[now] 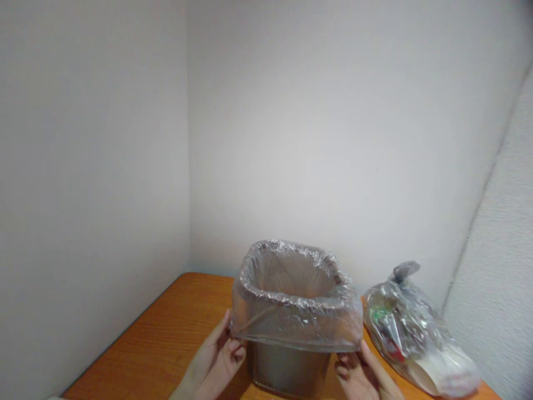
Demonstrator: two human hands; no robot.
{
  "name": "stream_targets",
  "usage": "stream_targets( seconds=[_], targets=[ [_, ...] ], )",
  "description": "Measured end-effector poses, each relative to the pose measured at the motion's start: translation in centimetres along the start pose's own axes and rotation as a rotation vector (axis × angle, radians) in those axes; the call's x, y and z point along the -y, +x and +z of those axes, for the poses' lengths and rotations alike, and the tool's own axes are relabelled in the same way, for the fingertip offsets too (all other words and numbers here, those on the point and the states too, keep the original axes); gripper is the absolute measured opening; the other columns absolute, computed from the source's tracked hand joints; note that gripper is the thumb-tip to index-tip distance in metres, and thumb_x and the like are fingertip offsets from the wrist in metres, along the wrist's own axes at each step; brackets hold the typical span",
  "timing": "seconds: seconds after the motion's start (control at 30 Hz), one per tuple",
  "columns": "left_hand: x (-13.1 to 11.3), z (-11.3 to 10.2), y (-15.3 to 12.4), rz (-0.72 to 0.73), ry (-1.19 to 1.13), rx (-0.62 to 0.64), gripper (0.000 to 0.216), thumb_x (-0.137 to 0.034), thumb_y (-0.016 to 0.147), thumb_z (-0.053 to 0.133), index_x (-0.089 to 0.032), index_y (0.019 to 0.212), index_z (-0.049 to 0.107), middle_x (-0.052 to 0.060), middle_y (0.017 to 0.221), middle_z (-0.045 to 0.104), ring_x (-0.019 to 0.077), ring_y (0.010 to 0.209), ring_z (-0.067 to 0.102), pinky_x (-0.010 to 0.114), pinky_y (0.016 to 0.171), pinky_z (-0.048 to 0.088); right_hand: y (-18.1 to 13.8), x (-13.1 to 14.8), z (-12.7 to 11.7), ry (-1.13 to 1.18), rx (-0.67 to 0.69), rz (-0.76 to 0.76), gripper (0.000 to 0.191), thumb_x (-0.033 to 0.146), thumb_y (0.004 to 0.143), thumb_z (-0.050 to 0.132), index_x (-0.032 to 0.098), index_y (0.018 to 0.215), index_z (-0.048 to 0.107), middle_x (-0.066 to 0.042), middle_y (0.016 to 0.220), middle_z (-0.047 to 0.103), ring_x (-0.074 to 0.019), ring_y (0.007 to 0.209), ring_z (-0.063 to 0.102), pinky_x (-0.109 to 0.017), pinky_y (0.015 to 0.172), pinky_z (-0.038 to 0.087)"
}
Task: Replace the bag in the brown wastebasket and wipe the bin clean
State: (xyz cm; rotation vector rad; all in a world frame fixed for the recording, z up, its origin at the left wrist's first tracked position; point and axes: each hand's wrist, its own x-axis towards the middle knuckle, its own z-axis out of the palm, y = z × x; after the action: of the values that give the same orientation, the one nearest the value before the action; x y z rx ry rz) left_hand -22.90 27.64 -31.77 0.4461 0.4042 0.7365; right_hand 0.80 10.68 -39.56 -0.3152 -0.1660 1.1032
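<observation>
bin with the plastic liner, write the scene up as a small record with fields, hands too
bin: stands on the table, mouth up
liner: clear plastic, folded over the rim, its loose edge hanging outside
left hand: holds the liner's hanging edge at the near left corner
right hand: holds the same edge at the near right corner
filled bag: see-through, gathered at the top, right of the bin; mixed contents, too blurred to name
table: orange-brown, wood-grained
walls: pale, meeting in a corner behind the table
</observation>
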Motion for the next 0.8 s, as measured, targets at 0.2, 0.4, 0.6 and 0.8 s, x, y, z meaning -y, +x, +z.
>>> stream_targets(
  seconds=[0.2,0.4,0.6,0.8],
  targets=[
    [-0.3,0.2,0.4,0.018,0.032,-0.018,0.025,-0.016,0.099,0.046,-0.014,0.077,0.058,-0.001,0.064,0.058,0.0064,0.044,0.047,0.020,0.045,0.040,0.3,0.3,0.3,0.022,-0.054,-0.001,0.029,0.027,0.057,0.092,0.024,0.080,0.076,0.000,0.079,0.075,-0.0152,0.071,0.066,-0.027,0.064,0.056],
    [-1.3,-0.6,1.3,0.057,0.023,-0.023,0.017,-0.017,0.098,0.050,-0.015,0.084,0.059,-0.002,0.066,0.061,0.0049,0.042,0.047,0.017,0.043,0.040,0.9,0.4,-0.1,0.038,-0.038,-0.010,0.028,0.035,0.059,0.091,0.027,0.082,0.075,0.002,0.079,0.076,-0.0145,0.066,0.066,-0.027,0.062,0.056],
    [-1.6,-0.6,2.1,0.073,0.073,-0.066,0.014,-0.012,0.097,0.049,-0.015,0.087,0.059,0.000,0.069,0.064,0.0078,0.047,0.055,0.019,0.044,0.042,1.3,0.3,-0.2,0.021,-0.004,-0.025,0.025,0.034,0.063,0.089,0.026,0.083,0.076,0.002,0.077,0.074,-0.0141,0.066,0.064,-0.027,0.065,0.057],
    [-1.7,-0.2,2.2,0.078,0.065,-0.026,0.019,-0.012,0.099,0.045,-0.014,0.086,0.059,-0.002,0.062,0.061,0.0063,0.042,0.052,0.018,0.043,0.043,1.2,0.4,0.2,-0.003,0.012,-0.041,0.022,0.037,0.063,0.088,0.026,0.076,0.074,0.003,0.075,0.072,-0.0148,0.067,0.063,-0.028,0.065,0.056]
  ],
)
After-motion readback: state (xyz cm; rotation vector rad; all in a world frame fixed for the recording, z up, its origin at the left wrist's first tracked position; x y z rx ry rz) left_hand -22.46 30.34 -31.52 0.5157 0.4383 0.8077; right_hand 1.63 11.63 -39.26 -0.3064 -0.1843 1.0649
